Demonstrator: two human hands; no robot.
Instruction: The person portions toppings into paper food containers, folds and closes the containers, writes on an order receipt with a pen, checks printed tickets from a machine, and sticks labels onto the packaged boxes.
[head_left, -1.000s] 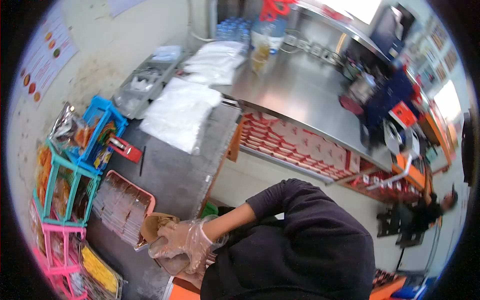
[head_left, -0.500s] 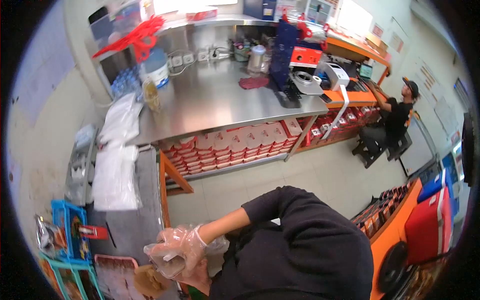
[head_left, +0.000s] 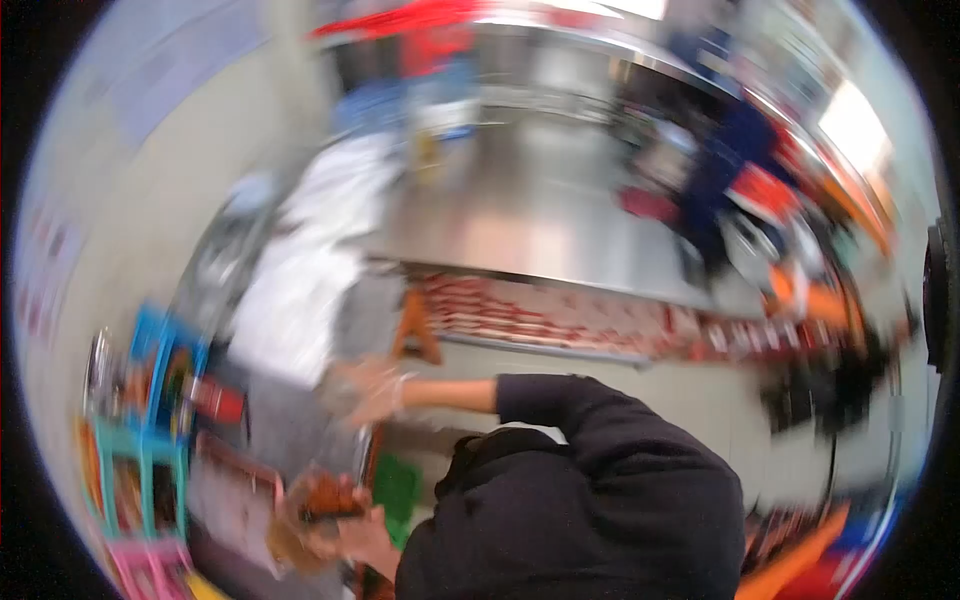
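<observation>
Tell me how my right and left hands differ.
Your right hand wears a clear glove; your left hand looks bare. The left hand holds a brown container; blur hides whether the right hand holds anything. The right hand is higher in view, the left lower. Both are blurred.

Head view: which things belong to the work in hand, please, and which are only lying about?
Likely in the job:
brown paper container with reddish-brown food, held by left hand
gloved right hand; blur hides whether it holds anything

Apparently just lying about:
white plastic bags
blue basket
teal basket
</observation>
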